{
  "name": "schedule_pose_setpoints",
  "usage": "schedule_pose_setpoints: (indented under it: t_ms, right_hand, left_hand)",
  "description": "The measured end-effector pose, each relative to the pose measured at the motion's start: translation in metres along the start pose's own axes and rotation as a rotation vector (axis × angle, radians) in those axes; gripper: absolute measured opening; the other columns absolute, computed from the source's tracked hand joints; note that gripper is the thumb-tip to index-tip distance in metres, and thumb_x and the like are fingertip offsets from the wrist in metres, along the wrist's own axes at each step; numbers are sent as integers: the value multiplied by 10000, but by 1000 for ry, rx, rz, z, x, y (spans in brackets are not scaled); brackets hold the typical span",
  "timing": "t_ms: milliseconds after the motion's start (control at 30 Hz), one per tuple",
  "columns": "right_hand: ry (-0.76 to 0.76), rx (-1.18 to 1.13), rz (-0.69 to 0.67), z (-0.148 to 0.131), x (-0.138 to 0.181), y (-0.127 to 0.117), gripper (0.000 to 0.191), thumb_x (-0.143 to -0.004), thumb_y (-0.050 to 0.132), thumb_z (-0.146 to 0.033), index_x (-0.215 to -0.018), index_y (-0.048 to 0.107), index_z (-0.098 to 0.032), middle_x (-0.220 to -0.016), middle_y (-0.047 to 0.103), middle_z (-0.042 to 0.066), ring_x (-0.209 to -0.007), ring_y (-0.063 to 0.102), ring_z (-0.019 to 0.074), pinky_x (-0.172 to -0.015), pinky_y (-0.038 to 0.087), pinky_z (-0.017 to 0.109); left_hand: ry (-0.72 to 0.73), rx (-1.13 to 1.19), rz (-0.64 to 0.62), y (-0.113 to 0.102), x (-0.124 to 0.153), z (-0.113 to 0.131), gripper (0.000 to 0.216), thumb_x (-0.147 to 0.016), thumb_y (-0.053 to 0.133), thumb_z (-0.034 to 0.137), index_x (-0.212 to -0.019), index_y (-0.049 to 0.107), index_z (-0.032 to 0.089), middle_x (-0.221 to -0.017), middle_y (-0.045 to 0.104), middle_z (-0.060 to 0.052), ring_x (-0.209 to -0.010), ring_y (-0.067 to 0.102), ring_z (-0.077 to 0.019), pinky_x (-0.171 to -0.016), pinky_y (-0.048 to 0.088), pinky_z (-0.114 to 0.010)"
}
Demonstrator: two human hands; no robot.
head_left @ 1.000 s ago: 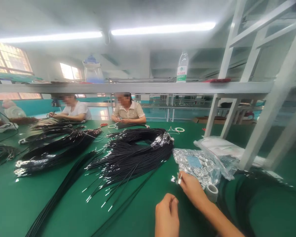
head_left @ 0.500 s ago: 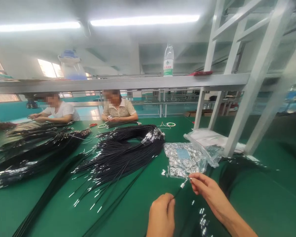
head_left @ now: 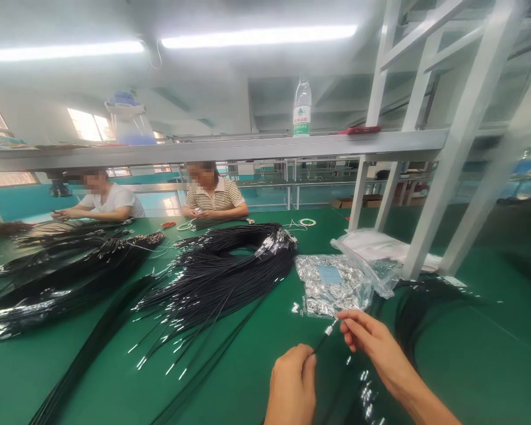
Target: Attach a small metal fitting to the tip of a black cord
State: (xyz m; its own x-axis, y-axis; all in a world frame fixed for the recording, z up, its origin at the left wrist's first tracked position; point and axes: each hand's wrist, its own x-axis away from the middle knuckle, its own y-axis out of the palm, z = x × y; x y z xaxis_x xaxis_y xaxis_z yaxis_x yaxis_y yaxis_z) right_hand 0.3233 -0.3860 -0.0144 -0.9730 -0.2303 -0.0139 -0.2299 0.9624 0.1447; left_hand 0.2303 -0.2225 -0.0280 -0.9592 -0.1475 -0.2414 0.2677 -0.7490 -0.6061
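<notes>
Cable in the left fingers looks thin, black and silver-tipped.

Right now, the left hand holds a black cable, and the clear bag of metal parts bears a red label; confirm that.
No: the clear bag of metal parts bears a blue label, not red, in the head view; the left hand does hold a black cable.

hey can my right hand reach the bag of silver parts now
Probably yes: your right hand is beside the near edge of the bag, with nothing visible between, though the fingers are at a cable tip.
</notes>
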Motion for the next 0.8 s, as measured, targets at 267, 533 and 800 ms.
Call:
schedule_pose_setpoints:
  t_ms: [267,533,800]
  right_hand:
    - [62,-150,62,-7,4,2,634,-513,817,-607,-923,617,-166,-903,696,87,-852,615,228,-734,484,312]
    - [33,-157,61,0,6,7,537,-578,802,-577,-887,686,-154,-911,701,94,-895,622,245,-777,501,326]
    - [-7,-73,82,-3,7,9,530,-566,783,-607,-823,681,-155,-827,691,91,-817,632,250,-724,516,334]
  left_hand:
    - [24,-25,28,7,0,-6,290,-916,378,255,-760,615,194,-685,603,-29,-637,538,-164,-600,329,-242]
    - [21,-25,-41,2,1,0,288,-917,380,226,-808,643,183,-754,643,-51,-704,578,-182,-643,359,-247]
    - [-4,-30,-14,1,1,4,263,-897,408,189,-762,634,186,-726,634,-40,-674,558,-170,-620,345,-238]
